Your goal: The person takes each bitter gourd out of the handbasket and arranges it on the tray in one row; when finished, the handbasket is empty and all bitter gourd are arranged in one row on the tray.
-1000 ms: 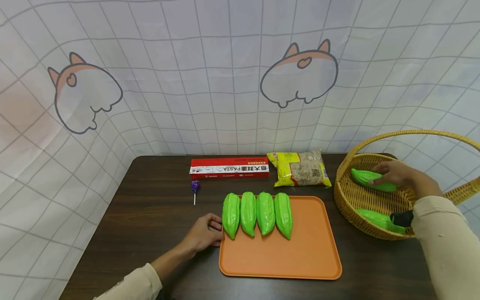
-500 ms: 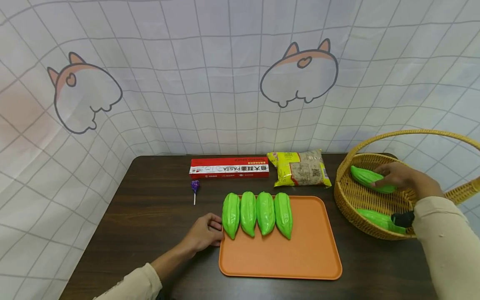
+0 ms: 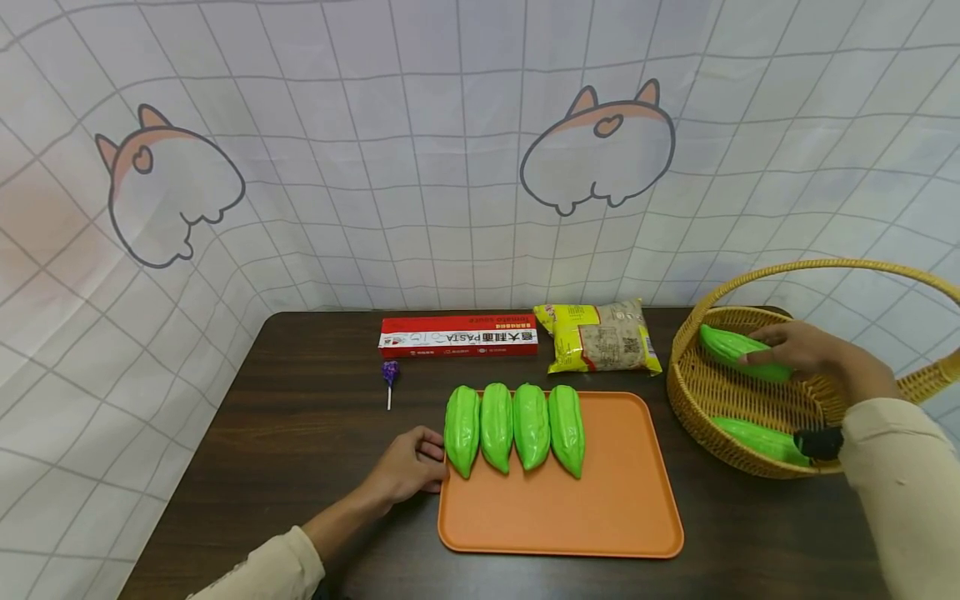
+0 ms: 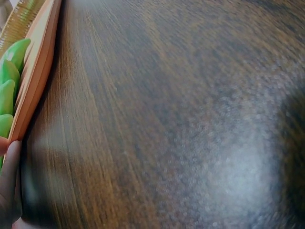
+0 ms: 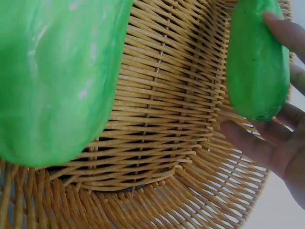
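My left hand (image 3: 408,467) pinches the left rim of an orange tray (image 3: 562,521), its thumb (image 4: 13,152) at the edge. Several glossy green bitter melons (image 3: 497,429) lie side by side along the tray's back left part. Over on the right, my right hand (image 3: 802,350) reaches into a wicker basket (image 3: 678,400) and grips a bitter melon (image 3: 727,343) near the basket's back wall. The right wrist view shows fingers (image 5: 288,36) along that melon's side and the thumb near its end. Another bitter melon (image 3: 757,437) lies at the basket's front, partly hidden by the wrist camera.
Behind the tray lie a red pasta box (image 3: 459,337) and a yellow and clear food bag (image 3: 600,337). A purple lollipop (image 3: 390,377) rests left of the tray. The basket's tall handle (image 3: 817,264) arches over the right arm. A patterned curtain hangs behind the dark table (image 3: 300,400).
The bitter melon in my right hand has shifted slightly, its left end rising in the head view. My right wrist has moved a little to the right. The left hand and tray stay put.
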The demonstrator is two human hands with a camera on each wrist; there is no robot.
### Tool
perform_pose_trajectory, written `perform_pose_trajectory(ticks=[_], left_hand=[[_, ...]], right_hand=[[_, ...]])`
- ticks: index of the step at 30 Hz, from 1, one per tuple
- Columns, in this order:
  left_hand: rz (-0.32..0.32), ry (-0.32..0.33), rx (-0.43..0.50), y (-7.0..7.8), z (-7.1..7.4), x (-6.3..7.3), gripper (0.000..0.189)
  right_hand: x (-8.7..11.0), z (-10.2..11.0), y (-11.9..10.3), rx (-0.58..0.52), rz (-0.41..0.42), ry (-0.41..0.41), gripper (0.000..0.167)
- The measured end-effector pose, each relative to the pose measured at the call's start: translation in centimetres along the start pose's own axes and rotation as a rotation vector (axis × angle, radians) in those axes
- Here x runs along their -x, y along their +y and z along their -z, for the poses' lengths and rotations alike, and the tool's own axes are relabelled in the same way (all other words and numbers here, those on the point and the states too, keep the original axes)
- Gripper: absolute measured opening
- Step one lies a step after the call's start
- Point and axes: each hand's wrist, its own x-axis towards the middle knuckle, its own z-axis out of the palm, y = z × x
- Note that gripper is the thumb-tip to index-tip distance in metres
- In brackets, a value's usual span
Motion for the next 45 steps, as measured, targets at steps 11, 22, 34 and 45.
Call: perform_pose_trajectory(ticks=[11, 22, 34, 45], left_hand=[[-0.007, 0.0, -0.005, -0.1, 0.0, -0.1, 0.048], [-0.007, 0.005, -0.008, -0.1, 0.0, -0.1, 0.047], [-0.013, 0.01, -0.003, -0.2, -0.1, -0.1, 0.047], [-0.013, 0.02, -0.013, -0.2, -0.2, -0.1, 0.047]], right_hand=[[1.4, 0.4, -1.2, 0.0, 0.033, 0.069, 0.082], [2.2, 0.9, -1.6, 0.044, 0.058, 0.163, 0.081], [3.4, 0.5, -2.1, 0.051, 0.082, 0.222, 0.081], [5.1, 0.3, -2.2, 0.096, 0.06, 0.228, 0.087]])
